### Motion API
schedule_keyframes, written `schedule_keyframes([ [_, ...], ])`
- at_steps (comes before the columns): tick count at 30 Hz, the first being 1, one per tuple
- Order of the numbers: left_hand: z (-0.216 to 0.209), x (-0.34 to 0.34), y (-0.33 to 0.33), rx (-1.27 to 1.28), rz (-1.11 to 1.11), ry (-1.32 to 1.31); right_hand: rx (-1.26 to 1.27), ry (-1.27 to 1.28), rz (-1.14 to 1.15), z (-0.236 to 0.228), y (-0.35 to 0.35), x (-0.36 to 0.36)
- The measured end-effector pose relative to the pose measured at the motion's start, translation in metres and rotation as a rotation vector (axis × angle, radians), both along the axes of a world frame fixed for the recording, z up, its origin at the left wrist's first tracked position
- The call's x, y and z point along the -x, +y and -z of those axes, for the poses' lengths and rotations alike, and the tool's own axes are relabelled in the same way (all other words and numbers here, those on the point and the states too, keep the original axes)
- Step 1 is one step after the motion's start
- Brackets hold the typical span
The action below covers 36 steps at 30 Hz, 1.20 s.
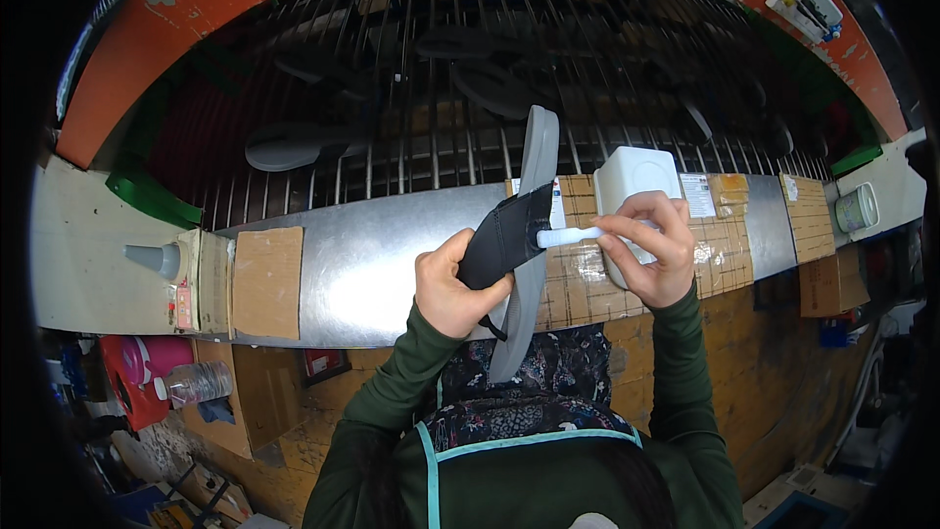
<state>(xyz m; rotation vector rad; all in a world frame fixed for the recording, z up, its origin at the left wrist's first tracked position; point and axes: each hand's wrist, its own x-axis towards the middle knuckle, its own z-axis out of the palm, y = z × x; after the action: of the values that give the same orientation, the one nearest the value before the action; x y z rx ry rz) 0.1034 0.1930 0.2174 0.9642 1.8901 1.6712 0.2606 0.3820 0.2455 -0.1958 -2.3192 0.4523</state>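
Observation:
A sandal [503, 238] with a grey sole and a wide black strap is held on its edge, toe and heel pointing away from and toward me. My left hand [454, 286] grips it from the left, thumb and fingers closed round the strap. From the right, my right hand [654, 247] pinches a slim white brush-like tool [566, 236]. Its far end meets the strap's edge near the sole; the bristles, if any, are hidden. Behind my right hand a white plastic container [634, 176] stands on the cardboard-covered bench, partly hidden by the fingers.
Beyond the metal bench [357, 260] runs a rack of metal rollers [470, 155] carrying several dark sandals [284, 146]. Cardboard [266, 282] lies at the left. A grey cone [154, 260] sits farther left, above a plastic bottle [199, 384]. A white-green cup [856, 208] stands far right.

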Motion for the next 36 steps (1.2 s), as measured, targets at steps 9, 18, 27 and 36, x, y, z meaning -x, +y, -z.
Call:
schedule_keyframes([
  [9,-0.001,0.002,0.002,-0.017,-0.019,0.014,0.024,-0.028,-0.031,0.0,0.001,-0.002],
  [18,-0.003,0.003,0.004,-0.017,-0.033,-0.046,0.104,-0.04,-0.052,0.003,0.002,-0.002],
  [27,-0.008,0.004,0.005,-0.034,-0.032,-0.173,0.159,-0.028,-0.084,0.01,-0.002,-0.002],
  [36,-0.01,0.007,0.007,-0.083,-0.066,-0.218,0.228,-0.021,-0.083,0.017,-0.011,-0.002],
])
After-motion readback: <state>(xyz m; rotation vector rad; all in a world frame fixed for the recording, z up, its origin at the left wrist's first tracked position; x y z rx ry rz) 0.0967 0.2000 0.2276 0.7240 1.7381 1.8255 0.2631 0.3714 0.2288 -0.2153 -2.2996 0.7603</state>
